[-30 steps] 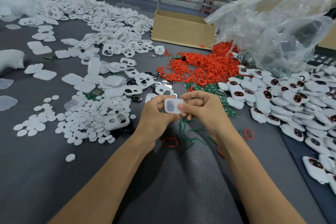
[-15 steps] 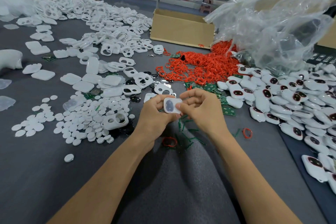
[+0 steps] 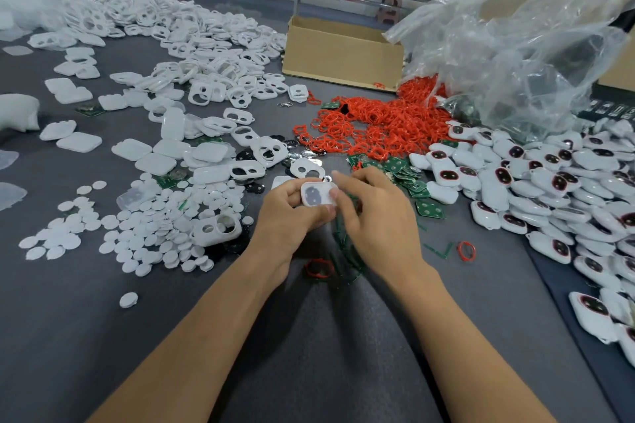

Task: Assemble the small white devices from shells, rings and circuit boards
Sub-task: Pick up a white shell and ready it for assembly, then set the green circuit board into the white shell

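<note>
My left hand (image 3: 292, 213) grips a small white device shell (image 3: 316, 194) with dark round patches on its face, just above the grey table. My right hand (image 3: 374, 213) is blurred; its thumb touches the shell's right edge and its fingers are loosely spread. A heap of red rings (image 3: 378, 124) lies behind the hands. Green circuit boards (image 3: 405, 175) lie to the right of the shell. White shells with holes (image 3: 213, 93) are scattered at the left and back. Assembled white devices (image 3: 549, 189) are piled at the right.
Small white round discs (image 3: 154, 227) cover the table left of my hands. A cardboard box (image 3: 343, 51) stands at the back, a clear plastic bag (image 3: 515, 38) at the back right. Loose red rings (image 3: 466, 251) and green strips (image 3: 347, 251) lie near my wrists.
My right hand has loosened its hold on the shell and its fingers have spread open. The left hand keeps the shell in about the same place.
</note>
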Action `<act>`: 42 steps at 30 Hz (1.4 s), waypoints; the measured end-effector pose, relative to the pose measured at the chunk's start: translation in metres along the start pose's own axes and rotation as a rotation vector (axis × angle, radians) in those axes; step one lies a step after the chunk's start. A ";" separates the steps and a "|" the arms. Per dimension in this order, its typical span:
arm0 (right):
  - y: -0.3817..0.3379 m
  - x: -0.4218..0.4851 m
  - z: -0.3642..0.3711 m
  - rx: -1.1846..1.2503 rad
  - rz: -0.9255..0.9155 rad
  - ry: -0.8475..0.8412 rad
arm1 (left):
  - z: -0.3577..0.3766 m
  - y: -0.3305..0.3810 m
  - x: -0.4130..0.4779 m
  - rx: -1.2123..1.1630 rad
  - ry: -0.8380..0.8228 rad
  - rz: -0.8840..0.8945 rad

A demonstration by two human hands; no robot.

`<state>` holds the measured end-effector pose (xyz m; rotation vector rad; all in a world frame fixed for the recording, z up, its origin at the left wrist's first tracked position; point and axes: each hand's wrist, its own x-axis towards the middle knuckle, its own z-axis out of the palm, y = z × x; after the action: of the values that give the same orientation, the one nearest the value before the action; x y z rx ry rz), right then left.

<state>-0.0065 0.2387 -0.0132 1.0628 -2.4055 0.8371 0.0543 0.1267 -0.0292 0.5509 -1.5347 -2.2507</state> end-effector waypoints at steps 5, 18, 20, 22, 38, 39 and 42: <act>0.035 0.009 -0.029 -0.084 0.212 0.020 | -0.003 -0.001 0.002 -0.061 -0.025 -0.039; 0.091 0.003 -0.044 -0.169 0.507 -0.121 | -0.005 -0.003 0.002 0.067 -0.044 -0.007; 0.091 0.002 -0.043 -0.144 0.503 -0.130 | -0.005 -0.003 0.002 0.074 -0.048 -0.003; 0.091 0.001 -0.042 -0.203 0.502 -0.126 | -0.005 -0.004 0.002 0.083 -0.051 -0.003; 0.087 0.003 -0.043 -0.140 0.527 -0.015 | -0.006 -0.005 0.004 0.163 -0.037 0.018; 0.083 0.004 -0.043 -0.110 0.494 0.009 | -0.006 -0.005 0.004 0.170 -0.037 0.018; 0.056 0.010 -0.040 0.123 0.304 0.078 | -0.006 -0.005 0.003 0.182 -0.044 0.023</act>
<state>-0.0513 0.2893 0.0014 0.6986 -2.5117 1.1178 0.0547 0.1222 -0.0358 0.5336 -1.7706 -2.1321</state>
